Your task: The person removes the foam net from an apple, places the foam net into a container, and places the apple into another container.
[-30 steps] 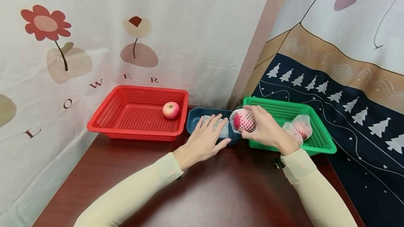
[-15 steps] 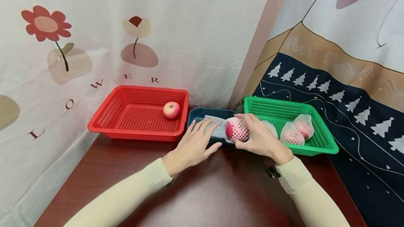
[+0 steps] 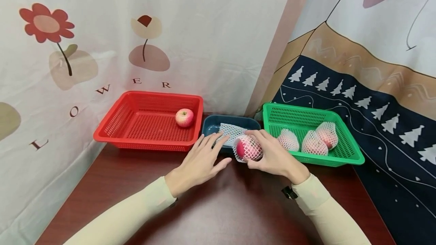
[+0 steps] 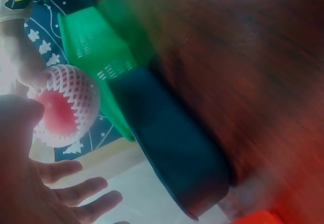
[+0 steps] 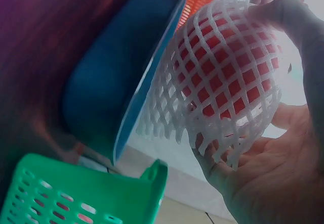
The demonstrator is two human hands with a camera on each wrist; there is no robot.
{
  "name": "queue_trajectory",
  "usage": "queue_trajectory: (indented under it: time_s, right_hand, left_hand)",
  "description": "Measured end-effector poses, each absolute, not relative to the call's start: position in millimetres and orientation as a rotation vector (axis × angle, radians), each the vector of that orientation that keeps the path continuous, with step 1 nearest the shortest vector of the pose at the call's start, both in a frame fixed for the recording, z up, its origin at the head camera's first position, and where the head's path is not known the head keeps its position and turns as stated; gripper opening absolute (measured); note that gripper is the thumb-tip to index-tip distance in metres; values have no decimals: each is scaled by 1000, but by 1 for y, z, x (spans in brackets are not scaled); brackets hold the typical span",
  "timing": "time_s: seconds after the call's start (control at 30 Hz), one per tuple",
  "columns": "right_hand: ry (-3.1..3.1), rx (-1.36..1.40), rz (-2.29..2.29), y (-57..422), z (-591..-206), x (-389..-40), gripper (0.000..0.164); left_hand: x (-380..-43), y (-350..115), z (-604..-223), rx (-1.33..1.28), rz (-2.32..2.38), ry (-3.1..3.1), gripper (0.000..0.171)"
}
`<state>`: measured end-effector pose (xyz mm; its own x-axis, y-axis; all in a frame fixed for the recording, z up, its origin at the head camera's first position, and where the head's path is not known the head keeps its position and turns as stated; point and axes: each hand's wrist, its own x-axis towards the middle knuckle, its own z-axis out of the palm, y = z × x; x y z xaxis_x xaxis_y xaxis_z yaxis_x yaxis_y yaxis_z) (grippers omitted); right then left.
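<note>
In the head view my right hand (image 3: 272, 154) grips a red apple (image 3: 250, 148) wrapped in a white foam net, held above the near edge of a dark blue tray (image 3: 212, 122). The right wrist view shows the fingers and thumb round the netted apple (image 5: 223, 72). My left hand (image 3: 197, 163) hovers left of it, fingers spread and fairly straight, holding nothing; in the left wrist view its fingers (image 4: 86, 191) stand apart from the apple. White foam nets (image 3: 231, 131) lie in the blue tray, partly hidden by the hands.
At left stands a red basket (image 3: 119, 133) with one bare apple (image 3: 184, 118). To the right, a green basket (image 3: 352, 154) holds three netted apples (image 3: 315, 143). All stand on a dark red-brown table (image 3: 238, 207) against hanging cloth (image 3: 218, 48).
My right hand has carried the netted apple left and toward me, from beside the green basket to the blue tray's front. My left hand has drawn back left, off the foam nets.
</note>
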<state>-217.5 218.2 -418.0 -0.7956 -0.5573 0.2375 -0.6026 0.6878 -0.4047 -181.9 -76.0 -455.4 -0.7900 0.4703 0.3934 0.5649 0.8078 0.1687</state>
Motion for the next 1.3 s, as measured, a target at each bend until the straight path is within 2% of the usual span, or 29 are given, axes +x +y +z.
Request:
queue_trajectory:
  time_s: [1.3]
  right_hand:
    - [-2865,1117,658,187,-460,-195,80]
  left_hand:
    - [-144,-102,-478,-839,-436,-2640,70]
